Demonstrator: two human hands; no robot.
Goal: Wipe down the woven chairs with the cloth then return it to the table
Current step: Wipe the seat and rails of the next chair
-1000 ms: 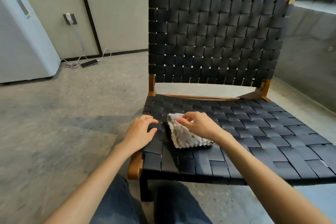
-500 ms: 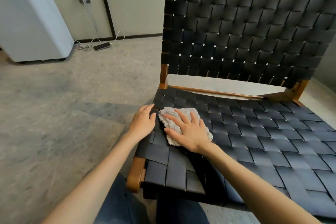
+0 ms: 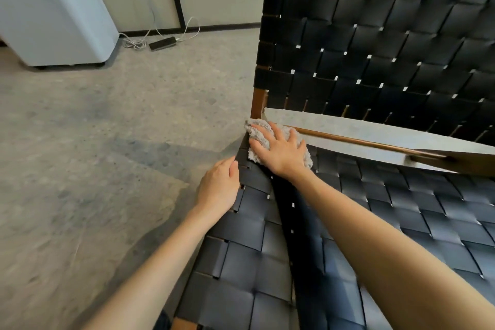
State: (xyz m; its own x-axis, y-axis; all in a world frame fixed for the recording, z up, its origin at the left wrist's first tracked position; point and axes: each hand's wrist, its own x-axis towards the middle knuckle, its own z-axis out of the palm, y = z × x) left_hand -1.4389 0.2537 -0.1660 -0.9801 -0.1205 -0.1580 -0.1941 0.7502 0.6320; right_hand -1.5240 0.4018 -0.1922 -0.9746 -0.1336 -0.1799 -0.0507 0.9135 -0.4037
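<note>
Most of the cloth (image 3: 258,131) is hidden under the right hand (image 3: 281,151); only its fluffy edges stick out. The chair (image 3: 375,35) is cut off at the top and on the right, and its legs cannot be seen. The left hand (image 3: 218,187) is at the seat's side, and I cannot tell if its fingers hold on. The white machine (image 3: 53,8) is cut off too. A little black box (image 3: 162,43) is too small to make out. The near floor (image 3: 40,249) looks smeared.

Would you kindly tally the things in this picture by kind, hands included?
Black woven chair with brown wooden frame: 1
Grey fluffy cloth: 1
Bare hands: 2 (left hand, right hand)
White boxy appliance: 1
Black flat box on floor: 1
Total: 6
</note>
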